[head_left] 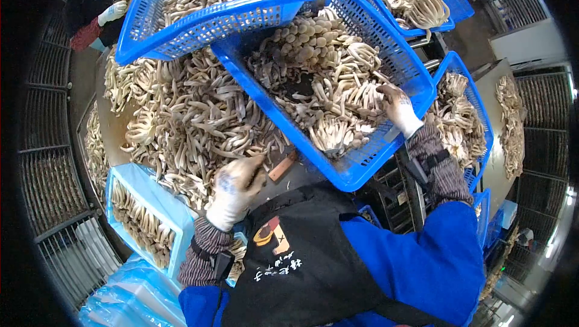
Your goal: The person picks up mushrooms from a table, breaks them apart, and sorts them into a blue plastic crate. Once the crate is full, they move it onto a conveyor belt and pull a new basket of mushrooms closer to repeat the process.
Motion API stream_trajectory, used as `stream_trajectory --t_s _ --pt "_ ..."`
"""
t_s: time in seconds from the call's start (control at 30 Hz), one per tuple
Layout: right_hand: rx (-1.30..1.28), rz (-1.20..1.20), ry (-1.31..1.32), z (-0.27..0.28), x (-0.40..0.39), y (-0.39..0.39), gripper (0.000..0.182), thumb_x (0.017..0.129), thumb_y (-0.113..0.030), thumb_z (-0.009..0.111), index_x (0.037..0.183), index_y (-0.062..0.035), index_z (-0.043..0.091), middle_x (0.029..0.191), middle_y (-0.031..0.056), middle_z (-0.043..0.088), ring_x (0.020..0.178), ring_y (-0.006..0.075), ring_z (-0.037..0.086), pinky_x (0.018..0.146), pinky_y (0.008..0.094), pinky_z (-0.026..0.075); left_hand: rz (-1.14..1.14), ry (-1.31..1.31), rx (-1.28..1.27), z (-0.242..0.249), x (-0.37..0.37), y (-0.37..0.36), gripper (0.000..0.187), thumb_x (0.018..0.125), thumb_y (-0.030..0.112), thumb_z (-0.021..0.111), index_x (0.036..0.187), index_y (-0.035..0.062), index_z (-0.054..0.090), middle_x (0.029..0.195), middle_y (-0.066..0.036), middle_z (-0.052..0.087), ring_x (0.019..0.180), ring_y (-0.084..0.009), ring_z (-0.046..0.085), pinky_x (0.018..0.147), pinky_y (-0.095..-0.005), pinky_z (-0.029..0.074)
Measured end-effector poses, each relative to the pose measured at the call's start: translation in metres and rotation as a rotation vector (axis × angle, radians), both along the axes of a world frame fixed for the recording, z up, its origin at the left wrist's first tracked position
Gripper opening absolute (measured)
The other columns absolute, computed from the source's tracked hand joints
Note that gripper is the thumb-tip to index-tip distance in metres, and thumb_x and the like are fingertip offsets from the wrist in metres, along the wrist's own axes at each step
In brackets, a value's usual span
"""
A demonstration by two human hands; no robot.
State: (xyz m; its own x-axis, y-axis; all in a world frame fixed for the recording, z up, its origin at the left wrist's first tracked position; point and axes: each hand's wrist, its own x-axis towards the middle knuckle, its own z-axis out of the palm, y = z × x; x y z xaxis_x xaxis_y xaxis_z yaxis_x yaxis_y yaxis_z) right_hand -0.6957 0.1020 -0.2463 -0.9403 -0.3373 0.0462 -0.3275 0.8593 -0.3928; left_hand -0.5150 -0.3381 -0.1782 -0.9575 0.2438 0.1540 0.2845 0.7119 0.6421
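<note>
My right hand [398,107], in a white glove with a stained fingertip area, reaches into the large blue basket [274,119]. Its fingers are bent around mushrooms [362,101] at the basket's right end. Clusters of pale-stemmed mushrooms, some with round grey-brown caps [310,40], partly fill that basket. Over the table's near edge hovers my left hand [238,185], also gloved, with fingers loosely bent and apart and nothing visible in them. Just beside it lies a wooden handle [283,165]; its other end is hidden. A big heap of loose mushrooms [208,116] spreads beyond my left hand.
Another blue basket of mushrooms [220,31] overlaps the far left rim. More filled baskets stand at the back [443,1] and right [482,104]. A light-blue lined box [148,182] holds mushrooms at left. A co-worker's gloved hand [113,12] shows at upper left.
</note>
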Motion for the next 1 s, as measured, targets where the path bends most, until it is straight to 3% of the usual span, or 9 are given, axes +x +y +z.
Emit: stream_trajectory --t_s 0.07,0.13,0.2,0.23,0.37,0.53,0.63,0.87,1.0 --pt "-0.083 0.168 -0.190 -0.016 -0.031 0.025 0.036 0.082 -0.005 0.063 0.118 -0.0009 0.063 0.110 0.0226 0.067 0.111 0.0339 0.062 0.095 0.0406 0.048 -0.122 0.044 -0.019 0.004 -0.025 0.030 0.031 0.080 0.014 0.072 0.108 0.0049 0.065 0.092 -0.011 0.069 0.081 -0.0294 0.067 0.070 -0.0394 0.054" --pt "-0.285 -0.043 -0.613 -0.040 -0.060 0.035 0.040 0.093 -0.019 0.063 0.127 0.0000 0.057 0.093 0.0084 0.067 0.076 0.0135 0.061 0.068 0.0300 0.052 -0.197 0.070 -0.044 0.006 -0.045 0.050 0.032 0.080 0.014 0.072 0.109 0.0053 0.065 0.090 -0.011 0.068 0.080 -0.0289 0.067 0.069 -0.0393 0.054" --pt "-0.284 -0.078 -0.880 -0.016 -0.077 0.027 0.048 0.097 -0.030 0.059 0.133 0.0006 0.052 0.088 0.0037 0.063 0.067 0.0084 0.054 0.058 0.0258 0.047 -0.274 0.093 -0.070 0.006 -0.058 0.062 0.032 0.079 0.014 0.072 0.110 0.0057 0.065 0.089 -0.010 0.067 0.078 -0.0283 0.066 0.067 -0.0393 0.054" --pt "-0.364 0.220 -0.916 -0.030 -0.084 0.038 0.058 0.096 -0.036 0.060 0.138 0.0013 0.047 0.090 0.0046 0.063 0.068 0.0091 0.055 0.057 0.0261 0.047 -0.291 0.094 -0.072 0.006 -0.064 0.066 0.033 0.079 0.014 0.072 0.110 0.0061 0.064 0.087 -0.010 0.067 0.077 -0.0285 0.066 0.067 -0.0394 0.053" --pt "-0.077 0.255 -0.932 -0.007 -0.074 0.020 0.081 0.087 -0.051 0.067 0.141 0.0040 0.044 0.135 0.0214 0.057 0.125 0.0266 0.053 0.105 0.0355 0.040 -0.290 0.067 -0.065 0.009 -0.074 0.071 0.034 0.079 0.013 0.072 0.111 0.0062 0.064 0.084 -0.010 0.065 0.075 -0.0295 0.064 0.067 -0.0399 0.053" --pt "0.200 0.413 -0.816 -0.017 -0.050 0.011 0.094 0.083 -0.051 0.073 0.146 0.0050 0.033 0.130 0.0251 0.058 0.124 0.0300 0.054 0.104 0.0353 0.042 -0.250 0.013 -0.078 0.002 -0.070 0.069 0.032 0.080 0.013 0.070 0.111 0.0055 0.064 0.086 -0.012 0.066 0.077 -0.0307 0.065 0.068 -0.0410 0.053" --pt "-0.136 0.306 -0.910 -0.014 -0.030 0.008 0.101 0.080 -0.064 0.069 0.145 0.0060 0.036 0.143 0.0285 0.045 0.132 0.0320 0.048 0.110 0.0381 0.037 -0.253 -0.018 -0.036 0.001 -0.069 0.069 0.030 0.083 0.013 0.069 0.111 0.0044 0.064 0.086 -0.013 0.066 0.078 -0.0319 0.064 0.069 -0.0410 0.052" --pt "-1.033 0.022 -0.871 0.097 -0.006 -0.008 0.049 0.099 -0.032 0.051 0.136 0.0008 0.049 0.122 0.0134 0.065 0.096 0.0239 0.070 0.075 0.0342 0.060 0.010 -0.270 0.299 0.000 -0.045 0.060 0.032 0.087 0.015 0.066 0.116 0.0020 0.064 0.093 -0.016 0.067 0.085 -0.0315 0.067 0.076 -0.0378 0.054" --pt "-1.612 -0.033 -0.761 0.076 0.038 -0.088 0.061 0.102 -0.046 0.043 0.149 -0.0077 0.032 0.143 0.0173 0.048 0.119 0.0338 0.059 0.094 0.0484 0.054 -0.076 -0.499 0.716 -0.017 -0.046 0.082 0.073 0.083 0.022 0.077 0.144 0.0002 0.042 0.139 -0.016 0.053 0.126 -0.0218 0.050 0.105 -0.0340 0.041"
